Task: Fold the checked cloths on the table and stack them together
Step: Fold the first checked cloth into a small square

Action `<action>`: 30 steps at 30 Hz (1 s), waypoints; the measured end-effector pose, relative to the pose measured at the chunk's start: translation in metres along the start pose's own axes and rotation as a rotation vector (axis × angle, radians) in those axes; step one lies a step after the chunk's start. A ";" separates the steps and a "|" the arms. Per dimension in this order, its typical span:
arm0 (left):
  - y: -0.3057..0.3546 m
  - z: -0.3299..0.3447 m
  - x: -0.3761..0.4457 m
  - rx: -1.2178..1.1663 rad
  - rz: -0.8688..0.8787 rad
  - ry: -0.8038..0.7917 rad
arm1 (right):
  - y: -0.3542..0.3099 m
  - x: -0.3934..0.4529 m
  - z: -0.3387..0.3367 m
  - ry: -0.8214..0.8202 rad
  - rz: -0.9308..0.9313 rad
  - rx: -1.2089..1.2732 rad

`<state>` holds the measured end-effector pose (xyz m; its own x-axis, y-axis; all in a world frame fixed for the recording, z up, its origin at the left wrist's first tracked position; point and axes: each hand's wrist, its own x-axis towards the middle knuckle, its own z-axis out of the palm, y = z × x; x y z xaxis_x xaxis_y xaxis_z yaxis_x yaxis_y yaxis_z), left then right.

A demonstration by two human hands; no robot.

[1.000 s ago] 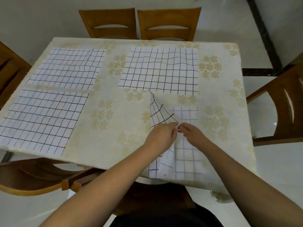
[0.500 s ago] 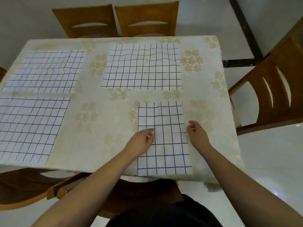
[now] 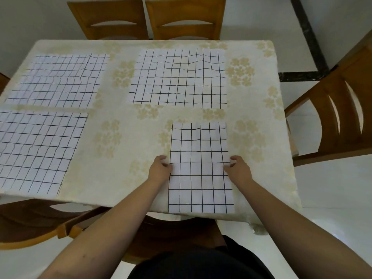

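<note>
Left hand [image 3: 160, 170] and right hand [image 3: 239, 171] pinch folded cloth [image 3: 200, 168] at mid-edges | thin, limp, light; best gripped at corners.

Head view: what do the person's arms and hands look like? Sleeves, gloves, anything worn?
Both forearms are bare up to the frame edge, with no sleeve in sight. The left hand and right hand are bare too: no gloves, and no rings, watch or bands are visible. Fingernail detail is too small to tell. The only clothing seen is a dark garment at the bottom of the frame.
</note>
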<state>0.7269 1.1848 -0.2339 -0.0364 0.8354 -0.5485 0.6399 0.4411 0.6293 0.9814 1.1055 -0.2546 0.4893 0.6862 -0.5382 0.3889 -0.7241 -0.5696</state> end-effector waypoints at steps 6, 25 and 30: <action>-0.004 -0.003 0.001 -0.251 -0.048 -0.090 | 0.002 -0.002 0.001 -0.020 0.036 0.147; 0.043 -0.046 -0.032 0.015 0.529 -0.128 | -0.018 -0.032 0.007 0.004 -0.638 -0.334; 0.057 -0.060 -0.045 0.065 0.601 -0.113 | -0.037 -0.034 0.005 0.144 -0.711 -0.365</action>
<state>0.7189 1.1926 -0.1401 0.4244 0.8903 -0.1650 0.5688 -0.1204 0.8136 0.9461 1.1094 -0.2183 0.1152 0.9930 -0.0246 0.8623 -0.1123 -0.4938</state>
